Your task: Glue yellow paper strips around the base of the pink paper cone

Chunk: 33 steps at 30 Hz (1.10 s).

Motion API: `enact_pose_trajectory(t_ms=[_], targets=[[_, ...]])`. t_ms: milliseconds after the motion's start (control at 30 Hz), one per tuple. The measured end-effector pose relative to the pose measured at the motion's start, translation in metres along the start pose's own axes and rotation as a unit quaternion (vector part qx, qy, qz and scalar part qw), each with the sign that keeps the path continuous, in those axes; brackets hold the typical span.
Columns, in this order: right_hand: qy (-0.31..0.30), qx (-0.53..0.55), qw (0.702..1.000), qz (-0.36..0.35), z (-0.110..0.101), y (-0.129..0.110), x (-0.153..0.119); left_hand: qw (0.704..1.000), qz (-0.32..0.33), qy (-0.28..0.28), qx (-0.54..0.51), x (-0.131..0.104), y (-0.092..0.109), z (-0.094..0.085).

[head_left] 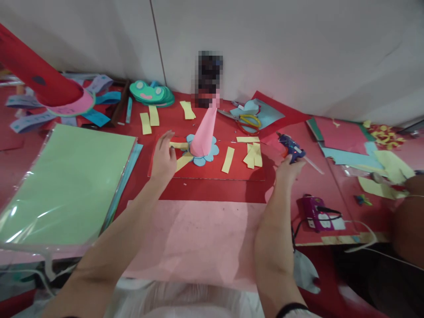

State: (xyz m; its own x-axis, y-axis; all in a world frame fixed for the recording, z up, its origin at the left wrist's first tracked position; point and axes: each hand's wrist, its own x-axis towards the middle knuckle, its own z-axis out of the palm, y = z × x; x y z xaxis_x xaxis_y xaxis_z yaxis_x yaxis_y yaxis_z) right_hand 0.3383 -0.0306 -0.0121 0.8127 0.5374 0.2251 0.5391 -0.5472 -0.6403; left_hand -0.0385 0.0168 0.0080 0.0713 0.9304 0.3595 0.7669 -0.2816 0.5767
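A pink paper cone (pixel 203 134) stands on a light blue flower-shaped paper (pixel 199 161) on a red board (pixel 205 173). Two yellow strips (pixel 184 162) reach from the flower toward my left hand (pixel 164 158), which is spread at the board's left side, its fingers by the upper strip. My right hand (pixel 289 170) is closed around a dark blue glue gun (pixel 292 148), held to the right of the board with its nozzle toward the upper left. Loose yellow strips (pixel 228 160) lie on the board's right part, several of them overlapping.
Yellow-handled scissors (pixel 249 121) lie behind the board. Green sheets in plastic (pixel 71 181) are at the left, near a red cone (pixel 43 66). A purple box (pixel 317 213) with cables is at the right. Another person's arm (pixel 410 221) shows at the far right.
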Motion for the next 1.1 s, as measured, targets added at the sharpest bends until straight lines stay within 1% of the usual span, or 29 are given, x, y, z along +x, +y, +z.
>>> enact_pose_trajectory(t_ms=[33,67,100,133,200,267,333,400,467,533,633,733,867,1100], targets=[[0.036,0.028,0.998,0.045,-0.003,-0.009,-0.004,1.000,-0.011,0.026,-0.007,0.002,-0.002,-0.003],[0.055,0.057,0.995,0.058,-0.006,-0.018,-0.008,0.999,-0.019,0.040,-0.007,0.003,-0.003,-0.004],[0.064,0.082,0.993,0.056,-0.009,-0.027,-0.013,0.999,-0.025,0.040,-0.002,0.004,-0.004,-0.005],[0.067,0.101,0.991,0.054,-0.013,-0.036,-0.019,0.999,-0.028,0.028,0.008,0.004,-0.004,-0.006],[0.048,0.120,0.991,0.045,-0.020,-0.053,-0.030,0.999,-0.025,-0.024,0.035,0.003,-0.002,-0.003],[0.007,0.119,0.993,0.015,-0.026,-0.067,-0.042,0.994,-0.007,-0.089,0.061,0.001,0.001,0.001],[-0.048,0.108,0.993,-0.026,-0.028,-0.077,-0.054,0.987,0.018,-0.142,0.077,-0.002,0.004,0.005],[-0.120,0.083,0.987,-0.064,-0.028,-0.086,-0.066,0.980,0.035,-0.174,0.089,-0.004,0.006,0.007],[-0.186,0.063,0.975,-0.106,-0.025,-0.092,-0.077,0.976,0.040,-0.189,0.101,-0.006,0.007,0.007],[-0.235,0.040,0.961,-0.141,-0.021,-0.097,-0.087,0.973,0.041,-0.197,0.114,-0.006,0.007,0.008],[-0.271,-0.007,0.947,-0.174,-0.013,-0.100,-0.099,0.968,0.043,-0.206,0.134,-0.006,0.006,0.009],[-0.282,-0.036,0.938,-0.199,-0.008,-0.099,-0.105,0.966,0.047,-0.209,0.143,-0.007,0.006,0.009],[-0.286,-0.040,0.931,-0.224,-0.003,-0.096,-0.107,0.966,0.047,-0.211,0.143,-0.007,0.009,0.008],[-0.284,-0.036,0.933,-0.220,0.002,-0.094,-0.108,0.965,0.037,-0.211,0.153,-0.007,0.016,0.007]])
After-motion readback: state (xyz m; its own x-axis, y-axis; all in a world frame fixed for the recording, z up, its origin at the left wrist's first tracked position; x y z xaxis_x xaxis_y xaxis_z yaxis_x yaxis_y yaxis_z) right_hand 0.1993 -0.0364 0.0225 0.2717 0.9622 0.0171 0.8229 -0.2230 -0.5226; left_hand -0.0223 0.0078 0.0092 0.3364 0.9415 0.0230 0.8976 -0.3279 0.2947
